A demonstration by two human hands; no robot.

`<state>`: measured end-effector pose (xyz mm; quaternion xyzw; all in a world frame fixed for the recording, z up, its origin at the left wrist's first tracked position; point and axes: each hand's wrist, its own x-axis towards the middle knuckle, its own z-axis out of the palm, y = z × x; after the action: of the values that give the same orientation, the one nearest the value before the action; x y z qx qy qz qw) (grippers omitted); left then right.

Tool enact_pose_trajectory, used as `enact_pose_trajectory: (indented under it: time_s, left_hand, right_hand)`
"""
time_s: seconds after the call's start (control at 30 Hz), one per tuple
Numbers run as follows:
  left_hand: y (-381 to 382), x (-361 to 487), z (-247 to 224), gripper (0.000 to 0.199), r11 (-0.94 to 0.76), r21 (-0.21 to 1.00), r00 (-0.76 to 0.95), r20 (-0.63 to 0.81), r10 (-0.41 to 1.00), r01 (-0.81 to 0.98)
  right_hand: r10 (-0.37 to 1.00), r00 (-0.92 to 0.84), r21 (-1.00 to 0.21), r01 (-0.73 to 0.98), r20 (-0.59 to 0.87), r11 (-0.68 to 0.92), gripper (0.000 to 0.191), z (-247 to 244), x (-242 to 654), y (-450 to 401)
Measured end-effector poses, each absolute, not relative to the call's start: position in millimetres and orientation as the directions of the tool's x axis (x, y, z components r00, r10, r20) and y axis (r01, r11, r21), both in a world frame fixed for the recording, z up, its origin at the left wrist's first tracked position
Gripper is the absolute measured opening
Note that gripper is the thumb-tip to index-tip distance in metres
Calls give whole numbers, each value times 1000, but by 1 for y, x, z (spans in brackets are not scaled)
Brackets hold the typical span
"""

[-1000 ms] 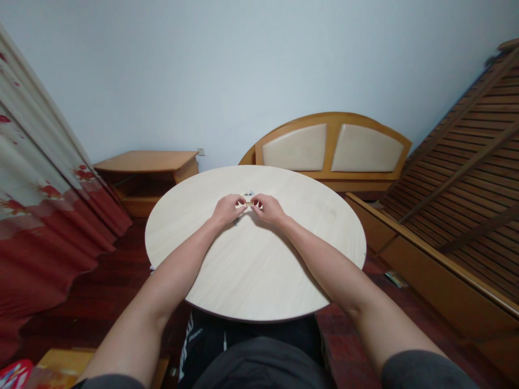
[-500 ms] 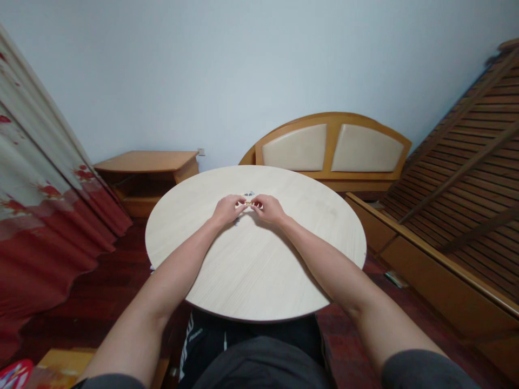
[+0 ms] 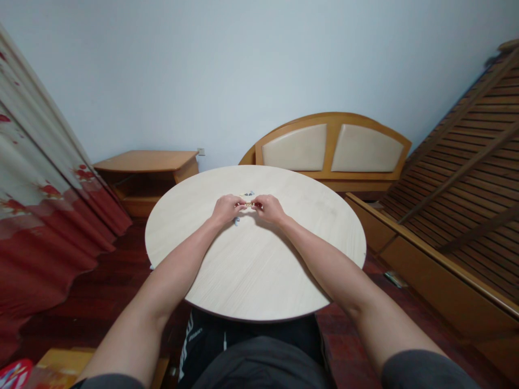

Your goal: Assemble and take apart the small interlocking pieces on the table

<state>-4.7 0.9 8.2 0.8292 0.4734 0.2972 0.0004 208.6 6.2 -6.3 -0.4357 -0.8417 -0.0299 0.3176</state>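
Near the middle of the round pale table (image 3: 251, 281), my left hand (image 3: 227, 208) and my right hand (image 3: 268, 208) face each other. Between their fingertips they grip one small gold-coloured piece (image 3: 249, 204) with dark red parts toward its ends. It is too small to name its kind. Both hands are closed, thumbs on the near side and fingers wrapped behind. Just beyond the piece lie small dark and grey bits (image 3: 248, 193) on the tabletop. Another small bluish-grey bit (image 3: 237, 221) rests below my left hand.
A wooden cabinet (image 3: 150, 161) stands at the back left, beside a red and cream curtain (image 3: 48, 216). Behind the table is a padded headboard (image 3: 332, 146). A bed frame side rail (image 3: 425, 270) and leaning slats (image 3: 466, 162) are on the right. A cardboard box (image 3: 65, 367) sits low left.
The held piece looks slightly turned, with more dark red showing at its ends. My hands and arms stay in nearly the same place.
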Motion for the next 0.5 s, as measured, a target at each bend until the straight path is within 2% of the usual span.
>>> enact_pose_trajectory:
  time_s: [0.33,0.5]
  left_hand:
    - [1,-6,10,19,-575,220,408,513,755,788]
    - [2,-6,8,18,-586,243,406,521,751,773]
  right_hand:
    - [682,-432,-204,738,590,644,12,-9,210,9]
    - [693,-418,-212,747,588,630,13,-8,209,7]
